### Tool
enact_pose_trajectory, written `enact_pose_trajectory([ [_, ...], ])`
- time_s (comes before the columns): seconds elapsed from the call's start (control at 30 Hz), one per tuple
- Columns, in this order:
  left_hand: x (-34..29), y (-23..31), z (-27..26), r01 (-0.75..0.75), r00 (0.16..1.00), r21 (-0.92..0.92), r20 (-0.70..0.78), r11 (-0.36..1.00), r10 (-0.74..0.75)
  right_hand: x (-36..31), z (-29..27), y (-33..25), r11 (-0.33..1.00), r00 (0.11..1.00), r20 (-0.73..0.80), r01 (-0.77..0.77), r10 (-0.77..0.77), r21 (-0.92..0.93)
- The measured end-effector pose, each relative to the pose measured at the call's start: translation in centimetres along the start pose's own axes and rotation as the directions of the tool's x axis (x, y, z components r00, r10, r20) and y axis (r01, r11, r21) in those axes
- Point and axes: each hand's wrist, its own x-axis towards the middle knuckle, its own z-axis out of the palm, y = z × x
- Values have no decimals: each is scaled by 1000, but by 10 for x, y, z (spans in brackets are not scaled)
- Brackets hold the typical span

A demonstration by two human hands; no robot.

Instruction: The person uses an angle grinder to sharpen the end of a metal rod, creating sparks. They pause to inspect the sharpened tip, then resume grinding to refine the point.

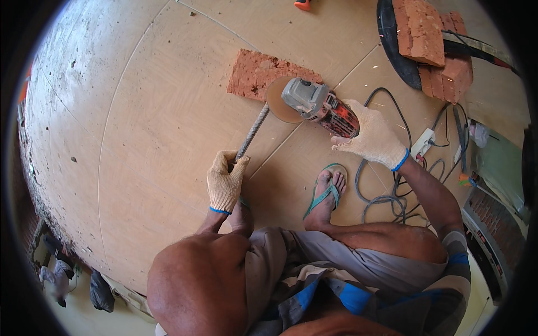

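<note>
My gloved left hand (226,180) is closed around the lower end of a ribbed steel bar (253,133). The bar slants up and away to a reddish brick (254,74) lying on the tiled floor. In my gloved right hand (372,134) is an angle grinder (319,103), red and black with a grey head. Its round brown disc (280,101) meets the bar's far end beside the brick. Small sparks show to the right of the grinder. Exactly how deep the disc sits in the bar cannot be seen.
Dark cables (386,204) lie coiled right of my sandalled foot (325,193), near a white power strip (423,143). More bricks (420,33) rest on a black round object (388,45) at the far right. An orange-tipped thing (302,5) lies at the far edge.
</note>
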Motion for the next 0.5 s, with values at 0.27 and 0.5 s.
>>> enact_pose_trajectory([
  [0.27,9,-10,-8,287,937,-271,279,919,-210,-16,6,-2,999,1000,7,23,-23,44],
  [0.5,9,3,-13,344,904,-298,362,890,-228,-11,11,-6,999,999,-12,51,-51,-11],
])
